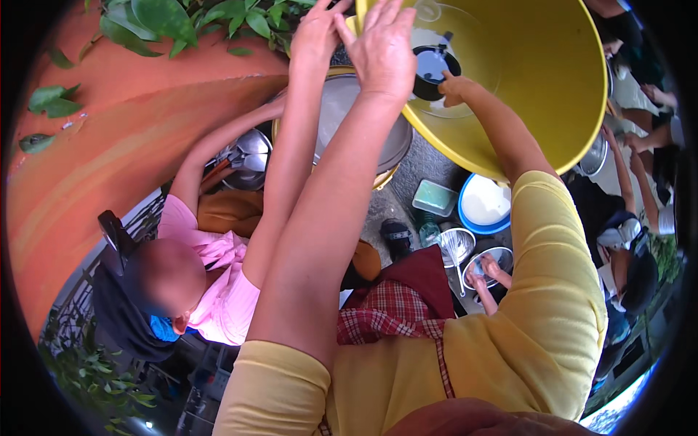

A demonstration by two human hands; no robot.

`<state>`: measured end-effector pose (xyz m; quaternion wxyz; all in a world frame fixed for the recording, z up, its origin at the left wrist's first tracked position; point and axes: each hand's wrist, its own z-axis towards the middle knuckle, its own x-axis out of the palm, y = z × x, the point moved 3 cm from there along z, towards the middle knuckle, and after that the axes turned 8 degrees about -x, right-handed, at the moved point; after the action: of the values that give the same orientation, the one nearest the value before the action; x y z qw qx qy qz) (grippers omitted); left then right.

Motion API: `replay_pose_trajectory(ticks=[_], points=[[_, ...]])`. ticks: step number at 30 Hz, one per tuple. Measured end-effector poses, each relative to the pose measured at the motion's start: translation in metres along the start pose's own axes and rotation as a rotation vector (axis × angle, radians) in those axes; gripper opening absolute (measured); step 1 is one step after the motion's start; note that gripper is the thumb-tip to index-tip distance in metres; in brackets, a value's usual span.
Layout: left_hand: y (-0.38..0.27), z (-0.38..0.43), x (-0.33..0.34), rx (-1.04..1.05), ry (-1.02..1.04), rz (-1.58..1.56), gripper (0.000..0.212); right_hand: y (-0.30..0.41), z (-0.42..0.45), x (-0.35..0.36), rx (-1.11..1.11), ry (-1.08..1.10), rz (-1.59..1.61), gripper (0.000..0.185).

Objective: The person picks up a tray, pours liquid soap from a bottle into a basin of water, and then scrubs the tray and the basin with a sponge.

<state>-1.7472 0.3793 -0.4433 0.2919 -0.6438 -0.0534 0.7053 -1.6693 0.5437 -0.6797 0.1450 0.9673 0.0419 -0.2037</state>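
A large yellow plastic basin (545, 82) is tilted towards me at the top. My left hand (384, 54) lies at its left rim, fingers extended and thumb apart. Inside the basin, my right hand (457, 89) grips the edge of a small dark-rimmed pot (428, 91) that holds clear liquid; a dark handle shows at its far side. Shallow liquid lies around the pot on the basin's bottom. A co-worker's hand (315, 35) is close beside my left hand. Below my crossed view of the arms, a wide round metal vessel (390, 139) is partly hidden.
A blue basin of whitish liquid (485, 201), a green-tinted plastic box (434, 198) and a steel bowl (463, 240) with a wire whisk (453, 253) stand on the ground. Another person's hands work in a bowl (504, 256). A co-worker in pink sits left, beside metal ladles (253, 143) and an orange wall (109, 141).
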Motion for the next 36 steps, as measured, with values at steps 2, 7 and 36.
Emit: replay_pose_trajectory(ticks=[2, 7, 36], points=[[0.000, 0.003, -0.002, 0.016, -0.009, -0.019, 0.049, -0.014, 0.013, 0.013, -0.024, -0.001, 0.036, 0.048], [0.001, 0.010, -0.008, 0.002, 0.006, -0.120, 0.042, -0.029, 0.028, 0.016, -0.173, -0.348, 0.166, 0.027], [-0.080, -0.127, -0.040, -0.118, -0.069, -0.999, 0.079, 0.134, -0.395, 0.001, -0.131, -1.717, -0.068, 0.012]])
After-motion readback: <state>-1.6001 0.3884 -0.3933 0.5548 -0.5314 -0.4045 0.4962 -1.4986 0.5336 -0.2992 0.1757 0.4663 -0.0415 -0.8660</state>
